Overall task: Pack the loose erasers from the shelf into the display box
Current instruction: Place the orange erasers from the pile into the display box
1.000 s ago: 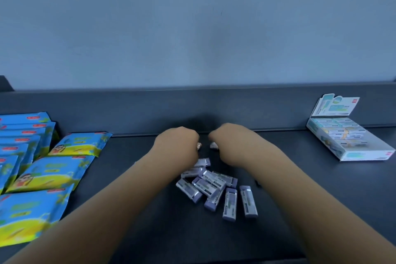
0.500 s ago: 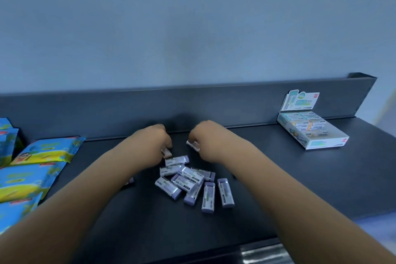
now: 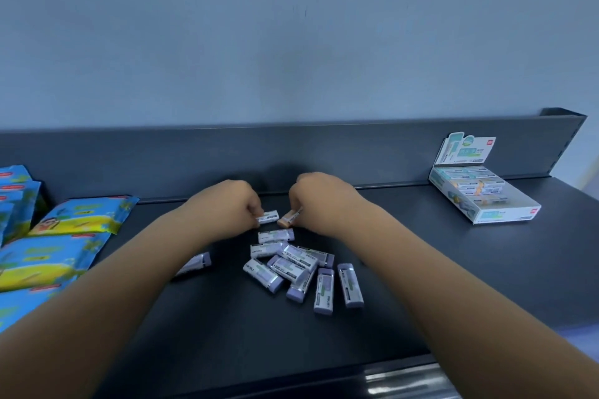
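Observation:
Several loose purple erasers in white sleeves (image 3: 293, 264) lie in a heap at the middle of the dark shelf (image 3: 227, 334). One more eraser (image 3: 196, 263) lies apart, half hidden under my left forearm. My left hand (image 3: 231, 206) is closed on a white-sleeved eraser (image 3: 268, 216) just behind the heap. My right hand (image 3: 319, 197) pinches an orange eraser (image 3: 288, 219) beside it. The display box (image 3: 486, 201) stands at the far right with its lid flap up and rows of erasers inside.
Blue and yellow packets (image 3: 61, 236) lie stacked at the left of the shelf. A raised back rail (image 3: 291, 152) runs along the wall. The shelf's front edge (image 3: 389, 376) is close below my forearms.
The view has swung to the right, so the box now sits further in. Both hands have come up from the heap, each holding one eraser, and a stray eraser shows under my left forearm.

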`<state>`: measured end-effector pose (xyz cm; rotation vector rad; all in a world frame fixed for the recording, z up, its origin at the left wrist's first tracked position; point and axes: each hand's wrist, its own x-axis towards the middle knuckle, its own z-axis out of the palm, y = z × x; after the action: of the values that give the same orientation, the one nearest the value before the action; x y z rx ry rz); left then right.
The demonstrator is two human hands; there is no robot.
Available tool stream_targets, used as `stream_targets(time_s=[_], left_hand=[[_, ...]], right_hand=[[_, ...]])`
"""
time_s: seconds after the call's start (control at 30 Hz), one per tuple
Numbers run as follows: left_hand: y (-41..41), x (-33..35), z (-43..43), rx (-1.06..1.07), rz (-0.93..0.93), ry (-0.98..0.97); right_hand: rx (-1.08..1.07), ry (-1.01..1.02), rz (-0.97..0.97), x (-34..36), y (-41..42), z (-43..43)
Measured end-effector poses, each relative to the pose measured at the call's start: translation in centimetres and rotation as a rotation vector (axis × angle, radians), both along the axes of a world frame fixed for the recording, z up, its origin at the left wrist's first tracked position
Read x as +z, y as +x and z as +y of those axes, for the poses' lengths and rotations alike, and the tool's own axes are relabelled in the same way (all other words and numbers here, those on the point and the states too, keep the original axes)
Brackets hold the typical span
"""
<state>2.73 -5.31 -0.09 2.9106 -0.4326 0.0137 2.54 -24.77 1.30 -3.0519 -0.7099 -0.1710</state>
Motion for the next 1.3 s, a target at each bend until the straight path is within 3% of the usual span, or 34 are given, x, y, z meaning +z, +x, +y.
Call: stream_targets(time_s=[0.13, 0.33, 0.83, 1.1, 1.2, 1.3], left_hand=[[0.3, -0.1, 0.1, -0.008, 0.019, -0.03], [-0.2, -0.5, 0.4, -0.088, -0.024, 0.074], [-0.7, 1.3, -2.6, 0.008, -0.11, 0.266], [-1.4, 1.6, -1.0, 0.036, -0.001, -0.018], [-2.1, 2.7, -0.4, 0.063, -0.132, 0.001], [-3.1, 5.2, -0.3, 0.053, -0.345, 0.078]], right_hand=[[0.023, 0.007, 0.027, 0.5, 0.5, -0.1], [0.136, 0.114, 0.139, 0.5, 1.4, -1.2], [0.205, 0.101, 0.071, -0.3, 1.7, -0.9], [0.146, 0.069, 0.154, 0.9, 0.6, -0.7], [0.065, 0.024, 0.104, 2.0, 0.6, -0.8], [-0.03, 0.061, -0.129, 3.9, 0.0, -1.5]])
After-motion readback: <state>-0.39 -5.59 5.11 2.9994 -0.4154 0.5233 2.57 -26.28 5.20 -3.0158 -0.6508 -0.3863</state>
